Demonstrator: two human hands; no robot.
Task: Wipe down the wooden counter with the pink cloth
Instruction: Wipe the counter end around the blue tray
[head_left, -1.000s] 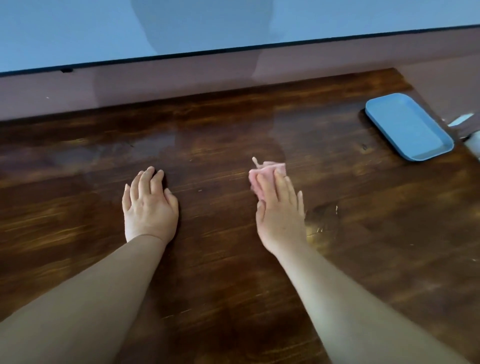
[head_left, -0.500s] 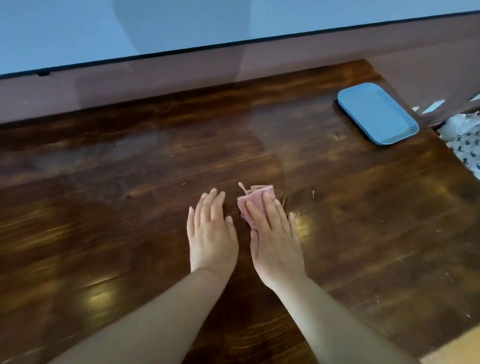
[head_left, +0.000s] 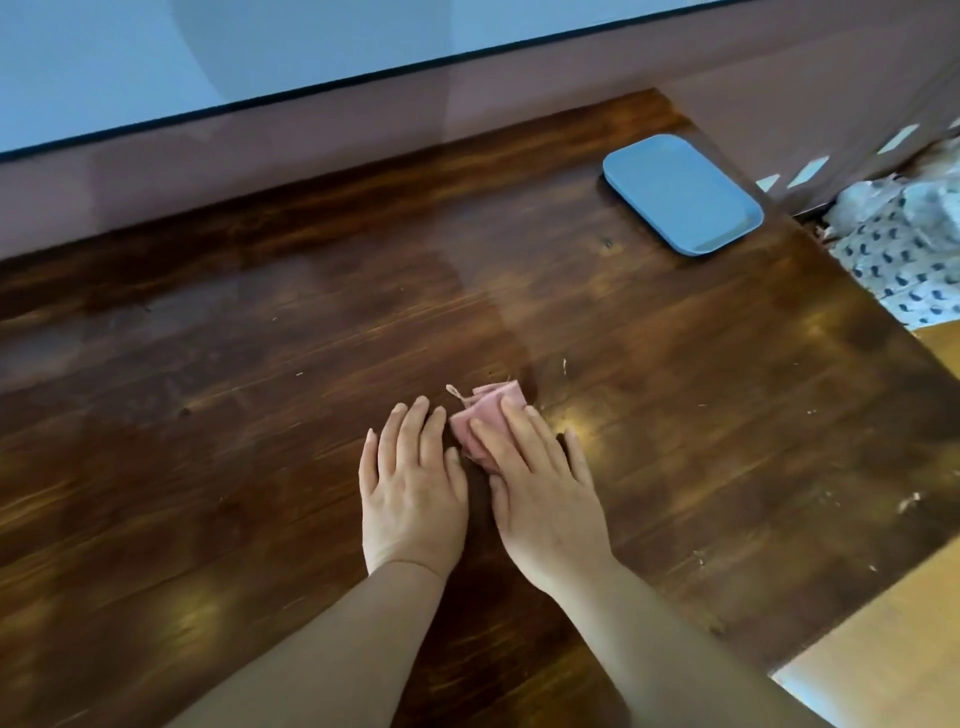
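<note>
Dark wooden table (head_left: 218, 426) across most of the view, glossy, with pale light patches at 7 o'clock and near centre

Left hand (head_left: 413, 493) just below centre, flat on the wood, palm down, fingers straight and close together, grasping nothing; fingertips toward 12 o'clock

Just beside it, toward 3 o'clock, right hand (head_left: 545, 493) also palm down, fingers straight and a little spread, pressing on the pink cloth (head_left: 485, 421); not curled round it. Thumb sides of the two hands very near, touching or not cannot be told

Pink cloth folded small, lying on the table at 12 o'clock from the right hand, mostly under its fingers; upper edge and a thin loose thread visible past the fingertips, close to the left index finger tip

Small pale crumbs (head_left: 909, 501) scattered on the wood at 3 o'clock, near the table edge

Blue tray (head_left: 680, 195) at 2 o'clock, near the far right corner of the table, well apart from the hands

Patterned white fabric (head_left: 904, 249) beyond the right table edge, at 2 to 3 o'clock, blurred
</note>
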